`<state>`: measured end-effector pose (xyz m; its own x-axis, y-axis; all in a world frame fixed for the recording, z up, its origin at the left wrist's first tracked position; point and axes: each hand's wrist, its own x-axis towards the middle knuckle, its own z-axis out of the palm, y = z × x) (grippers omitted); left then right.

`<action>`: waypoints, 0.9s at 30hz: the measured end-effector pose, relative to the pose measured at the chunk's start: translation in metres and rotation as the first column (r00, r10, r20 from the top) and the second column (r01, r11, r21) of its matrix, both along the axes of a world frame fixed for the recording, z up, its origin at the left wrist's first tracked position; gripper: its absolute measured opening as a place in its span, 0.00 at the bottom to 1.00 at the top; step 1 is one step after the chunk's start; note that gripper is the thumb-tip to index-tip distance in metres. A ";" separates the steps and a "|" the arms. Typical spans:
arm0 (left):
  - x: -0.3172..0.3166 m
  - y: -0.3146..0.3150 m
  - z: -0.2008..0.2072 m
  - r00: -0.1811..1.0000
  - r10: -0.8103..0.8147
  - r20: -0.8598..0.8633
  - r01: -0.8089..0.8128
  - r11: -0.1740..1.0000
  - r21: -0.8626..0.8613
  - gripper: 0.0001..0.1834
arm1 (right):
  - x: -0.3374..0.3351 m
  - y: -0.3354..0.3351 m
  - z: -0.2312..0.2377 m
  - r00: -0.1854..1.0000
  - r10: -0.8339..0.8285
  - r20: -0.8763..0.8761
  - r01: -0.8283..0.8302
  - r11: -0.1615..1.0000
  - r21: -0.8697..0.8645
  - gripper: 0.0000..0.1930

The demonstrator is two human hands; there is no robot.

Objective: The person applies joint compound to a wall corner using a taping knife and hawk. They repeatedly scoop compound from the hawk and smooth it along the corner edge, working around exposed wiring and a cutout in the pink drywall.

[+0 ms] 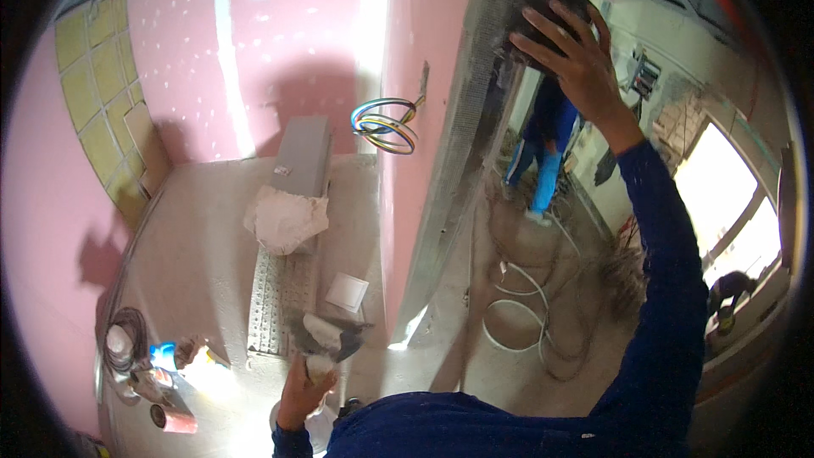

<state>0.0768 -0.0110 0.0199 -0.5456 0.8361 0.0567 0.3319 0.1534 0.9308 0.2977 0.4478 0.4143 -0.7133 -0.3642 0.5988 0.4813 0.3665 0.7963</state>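
Note:
My right hand [570, 49] is raised at the upper right, its fingers spread over a dark flat pad-like tool [543, 4]. The tool lies against a grey mesh-covered strip [475, 114] along the edge of a pink plasterboard wall [428, 25]. Low down, my left hand [303, 392] is closed round the pale handle of a trowel-like tool [349, 341]. Its dark blade is blurred and carries a whitish lump [322, 332]. The grip is partly hidden by the fingers.
Coiled coloured wires [386, 127] stick out of the wall. Below stand a grey box-like bench [301, 157], a perforated metal plank [275, 301] and a white square plate [347, 293]. Hose [513, 348] loops over the right floor. A person in blue trousers [547, 174] stands beyond the wall.

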 end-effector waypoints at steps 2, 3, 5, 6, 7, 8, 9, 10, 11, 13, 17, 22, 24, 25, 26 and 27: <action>-0.010 0.022 0.014 0.995 -0.084 0.045 0.082 0.996 0.046 0.32 | 0.010 -0.021 -0.013 0.999 -0.020 -0.032 0.019 0.999 -0.034 0.32; -0.016 0.031 0.025 0.989 -0.134 0.068 0.129 0.989 0.071 0.32 | 0.012 -0.036 -0.025 0.998 0.041 -0.054 -0.042 0.999 -0.015 0.28; -0.029 0.054 0.051 0.974 -0.216 -0.069 0.223 0.968 0.114 0.35 | 0.013 -0.072 -0.049 0.999 -0.035 0.004 0.035 0.993 -0.113 0.25; -0.034 0.057 0.066 0.968 -0.251 0.003 0.251 0.968 0.015 0.36 | 0.014 -0.093 -0.064 0.999 -0.016 0.035 0.021 0.987 -0.159 0.23; -0.038 0.065 0.080 0.950 -0.308 0.059 0.308 0.951 -0.002 0.36 | 0.013 -0.113 -0.080 0.991 0.036 0.129 -0.004 0.969 -0.246 0.22; -0.039 0.076 0.094 0.939 -0.340 0.056 0.342 0.939 -0.041 0.36 | 0.012 -0.132 -0.093 0.973 0.102 0.207 -0.030 0.945 -0.325 0.21; -0.041 0.087 0.109 0.915 -0.403 0.008 0.403 0.915 0.013 0.35 | 0.011 -0.148 -0.103 0.949 0.119 0.291 0.004 0.921 -0.390 0.20; -0.041 0.095 0.122 0.905 -0.425 0.016 0.426 0.905 -0.027 0.36 | 0.011 -0.162 -0.113 0.932 0.197 0.305 -0.046 0.897 -0.440 0.19; -0.040 0.101 0.133 0.890 -0.455 0.020 0.455 0.888 -0.063 0.36 | 0.013 -0.176 -0.121 0.913 0.229 0.337 -0.039 0.873 -0.487 0.19; -0.034 0.112 0.150 0.862 -0.506 0.030 0.506 0.856 -0.104 0.36 | 0.015 -0.190 -0.129 0.895 0.251 0.370 -0.004 0.832 -0.555 0.18; -0.018 0.126 0.170 0.822 -0.568 0.039 0.569 0.816 -0.106 0.36 | 0.020 -0.196 -0.134 0.887 0.234 0.398 0.055 0.802 -0.594 0.18; 0.000 0.126 0.183 0.803 -0.587 0.107 0.592 0.806 -0.014 0.33 | 0.022 -0.191 -0.136 0.863 0.210 0.460 0.102 0.818 -0.566 0.17; 0.006 0.123 0.187 0.823 -0.561 0.087 0.558 0.828 0.055 0.30 | 0.023 -0.193 -0.133 0.870 0.216 0.443 0.093 0.810 -0.578 0.16; 0.007 0.122 0.189 0.846 -0.532 0.035 0.529 0.846 0.066 0.29 | 0.025 -0.194 -0.129 0.860 0.209 0.465 0.122 0.802 -0.585 0.16; 0.010 0.119 0.191 0.860 -0.510 -0.029 0.510 0.853 0.114 0.28 | 0.027 -0.195 -0.123 0.859 0.214 0.464 0.113 0.806 -0.581 0.16; 0.011 0.118 0.193 0.867 -0.489 -0.098 0.499 0.850 0.168 0.27 | 0.030 -0.195 -0.115 0.859 0.204 0.469 0.121 0.810 -0.574 0.16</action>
<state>0.0880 0.1067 0.2125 -0.0559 0.9667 0.2496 0.3655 -0.2128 0.9062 0.3280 0.2526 0.2995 -0.9546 -0.1111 0.2763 0.0621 0.8331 0.5496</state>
